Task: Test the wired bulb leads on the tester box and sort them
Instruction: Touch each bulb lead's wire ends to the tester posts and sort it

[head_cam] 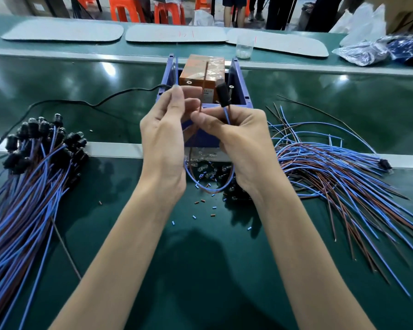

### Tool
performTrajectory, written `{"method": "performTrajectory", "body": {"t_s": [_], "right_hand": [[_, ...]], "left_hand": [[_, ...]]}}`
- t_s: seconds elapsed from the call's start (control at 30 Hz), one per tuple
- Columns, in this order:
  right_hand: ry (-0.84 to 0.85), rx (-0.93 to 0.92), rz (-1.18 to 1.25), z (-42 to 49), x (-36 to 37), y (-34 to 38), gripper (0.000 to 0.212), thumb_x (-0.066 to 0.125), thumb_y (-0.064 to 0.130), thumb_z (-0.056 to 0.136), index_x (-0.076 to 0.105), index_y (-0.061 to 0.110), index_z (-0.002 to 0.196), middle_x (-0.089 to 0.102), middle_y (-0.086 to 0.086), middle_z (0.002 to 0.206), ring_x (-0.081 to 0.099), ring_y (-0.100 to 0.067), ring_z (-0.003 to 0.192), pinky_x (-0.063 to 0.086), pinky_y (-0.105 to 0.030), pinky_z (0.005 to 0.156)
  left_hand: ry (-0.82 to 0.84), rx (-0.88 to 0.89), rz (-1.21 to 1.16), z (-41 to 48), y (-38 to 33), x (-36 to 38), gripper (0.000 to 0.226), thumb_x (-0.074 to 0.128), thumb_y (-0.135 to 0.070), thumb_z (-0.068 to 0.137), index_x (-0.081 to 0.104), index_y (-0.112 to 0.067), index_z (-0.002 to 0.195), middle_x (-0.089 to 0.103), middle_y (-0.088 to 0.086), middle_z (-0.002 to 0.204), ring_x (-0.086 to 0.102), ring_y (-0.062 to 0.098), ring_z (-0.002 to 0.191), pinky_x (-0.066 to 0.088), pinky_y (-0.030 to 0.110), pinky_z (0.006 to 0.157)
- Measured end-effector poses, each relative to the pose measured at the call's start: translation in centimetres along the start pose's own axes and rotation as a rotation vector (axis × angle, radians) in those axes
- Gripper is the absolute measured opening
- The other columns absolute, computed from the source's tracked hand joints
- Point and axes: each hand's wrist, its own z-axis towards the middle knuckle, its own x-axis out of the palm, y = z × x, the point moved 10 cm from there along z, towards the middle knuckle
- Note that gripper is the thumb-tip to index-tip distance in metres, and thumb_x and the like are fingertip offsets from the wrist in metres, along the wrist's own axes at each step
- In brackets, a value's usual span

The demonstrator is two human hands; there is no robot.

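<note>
Reading from the left, one pile of bulb leads is seen on the green belt, its black sockets bunched at the far end. It is judged to be a sorted lot, though of which class cannot be told. One black cable is run in from the left to the tester box, presumably as its supply. The left hand is raised before the box, thumb and fingers closed in a pinch on the blue wire, so that its free end can be steered to a contact. The box, one orange block seated in a blue bin, is shown with two round terminals on its top face.

One lead under test is held up at the box. Its black socket stands above the right hand, whose thumb and forefinger are closed on the brown wire. The two wires are left hanging in a loop below both wrists. Loose glass bulbs, too many to count, are scattered under the hands. At the right a second, spread heap of leads is laid, judged to be untested stock. Three pale mats and one plastic cup are placed beyond.
</note>
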Motion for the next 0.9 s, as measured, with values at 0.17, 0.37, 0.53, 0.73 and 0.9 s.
{"method": "performTrajectory", "body": {"t_s": [0.17, 0.37, 0.53, 0.73, 0.9], "right_hand": [[-0.125, -0.014, 0.067, 0.7, -2.7, 0.9, 0.011, 0.068, 0.005, 0.085, 0.064, 0.01, 0.077, 0.07, -0.002, 0.068, 0.069, -0.014, 0.064, 0.057, -0.021, 0.066], [-0.335, -0.054, 0.132, 0.8, -6.4, 1.0, 0.006, 0.067, 0.004, 0.087, 0.064, 0.005, 0.091, 0.069, -0.011, 0.069, 0.061, -0.006, 0.048, 0.038, -0.01, 0.041], [-0.434, -0.004, 0.096, 1.2, -8.3, -0.2, 0.012, 0.063, 0.005, 0.089, 0.066, 0.015, 0.083, 0.069, -0.006, 0.07, 0.056, -0.003, 0.046, 0.036, -0.009, 0.042], [-0.368, 0.075, 0.03, 1.7, -8.2, -1.1, 0.019, 0.055, -0.001, 0.091, 0.067, 0.013, 0.084, 0.07, -0.003, 0.073, 0.054, 0.001, 0.046, 0.033, -0.007, 0.04], [-0.328, 0.122, -0.045, 1.8, -7.9, -1.7, 0.022, 0.052, 0.0, 0.09, 0.068, 0.014, 0.089, 0.071, -0.001, 0.077, 0.047, 0.001, 0.044, 0.032, -0.007, 0.04]], "left_hand": [[-0.173, 0.015, 0.121, 1.0, 0.4, -2.8, 0.028, 0.043, -0.024, 0.102, 0.067, -0.022, 0.087, 0.041, -0.01, 0.047, 0.035, 0.006, 0.041, 0.032, 0.016, 0.043], [-0.195, -0.147, 0.15, 2.1, 3.2, -3.9, 0.037, 0.042, -0.008, 0.095, 0.062, -0.011, 0.126, 0.03, -0.012, 0.049, 0.021, 0.005, 0.04, 0.02, 0.016, 0.04], [-0.11, -0.082, 0.258, 2.4, 3.5, -3.1, 0.05, 0.032, 0.002, 0.095, 0.05, -0.015, 0.138, 0.056, -0.005, 0.064, 0.03, 0.004, 0.038, 0.03, 0.015, 0.041], [-0.088, -0.019, 0.341, 2.4, 3.3, -3.2, 0.027, 0.038, -0.006, 0.101, 0.055, -0.013, 0.12, 0.072, -0.005, 0.074, 0.048, 0.004, 0.037, 0.042, 0.015, 0.042], [-0.094, -0.055, 0.336, 2.3, 3.7, -3.5, 0.015, 0.045, -0.01, 0.1, 0.058, -0.015, 0.105, 0.073, -0.009, 0.07, 0.064, 0.009, 0.047, 0.045, 0.013, 0.046]]}}
